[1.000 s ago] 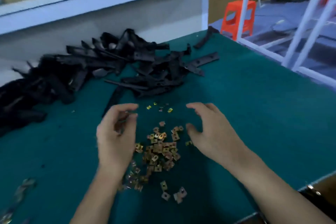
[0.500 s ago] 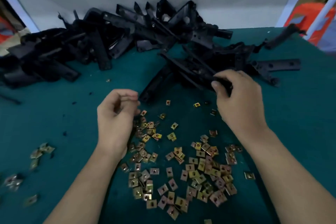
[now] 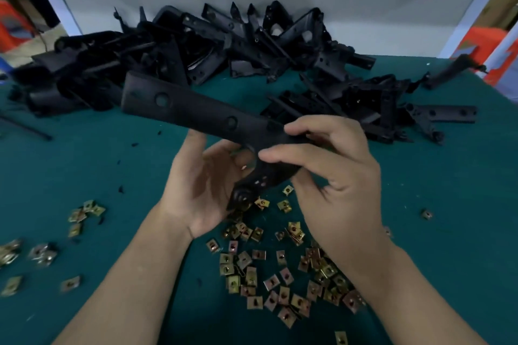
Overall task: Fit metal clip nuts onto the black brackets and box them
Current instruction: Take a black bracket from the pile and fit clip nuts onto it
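Head view: right hand (image 3: 340,185) fingers now clamp a bracket (image 3: 193,110) pulled from the pile (image 3: 224,45); left hand (image 3: 197,190) fingers, apart, cradle it, so clip nuts (image 3: 283,280) likely come next.

Right hand (image 3: 336,176) pinches a black bracket (image 3: 196,112) at its bend, long arm pointing up-left. Left hand (image 3: 201,185) cupped palm-up under the short arm. Below them: clip nuts (image 3: 280,274) scattered on the green table mat (image 3: 448,232), with a few more nuts (image 3: 84,213) off left. Bracket pile (image 3: 238,50) along the back.
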{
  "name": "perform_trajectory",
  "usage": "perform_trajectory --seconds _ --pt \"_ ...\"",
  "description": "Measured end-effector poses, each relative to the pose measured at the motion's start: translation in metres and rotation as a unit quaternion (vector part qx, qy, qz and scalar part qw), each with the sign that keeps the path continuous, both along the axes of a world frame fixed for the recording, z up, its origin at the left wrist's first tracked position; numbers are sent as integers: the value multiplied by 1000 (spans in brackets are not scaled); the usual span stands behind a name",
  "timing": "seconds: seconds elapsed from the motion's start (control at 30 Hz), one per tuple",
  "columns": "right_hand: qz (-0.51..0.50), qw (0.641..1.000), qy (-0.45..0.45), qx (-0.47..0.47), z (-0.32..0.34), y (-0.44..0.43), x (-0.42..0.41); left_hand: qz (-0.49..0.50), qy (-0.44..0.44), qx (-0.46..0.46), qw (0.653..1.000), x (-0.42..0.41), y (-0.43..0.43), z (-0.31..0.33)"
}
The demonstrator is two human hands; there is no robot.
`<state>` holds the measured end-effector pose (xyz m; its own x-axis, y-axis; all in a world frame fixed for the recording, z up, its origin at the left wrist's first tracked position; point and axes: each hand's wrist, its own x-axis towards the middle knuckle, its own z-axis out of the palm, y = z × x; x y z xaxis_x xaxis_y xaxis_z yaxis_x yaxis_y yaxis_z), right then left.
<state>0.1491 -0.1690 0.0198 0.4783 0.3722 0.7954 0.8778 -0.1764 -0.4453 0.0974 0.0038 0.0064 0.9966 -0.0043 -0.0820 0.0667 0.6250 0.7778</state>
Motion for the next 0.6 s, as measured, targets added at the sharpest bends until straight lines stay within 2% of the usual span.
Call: perform_trajectory --seconds 0.13,0.37,0.43,0.5,0.6 --pt "-11 1000 15 -4 -8 -1 0 -128 -46 -62 989 -6 11 5" --pt "-71 996 52 -26 -6 -7 5 -194 -62 -116 972 -4 16 0" --pt "-79 994 68 -18 -5 -8 6 -180 -31 -158 970 -2 17 0" --pt "-85 992 88 -20 -4 -9 7 -146 -8 -158 977 0 14 -1" --pt "-88 982 163 -36 -2 -13 11 -99 -42 -139 984 2 6 0"
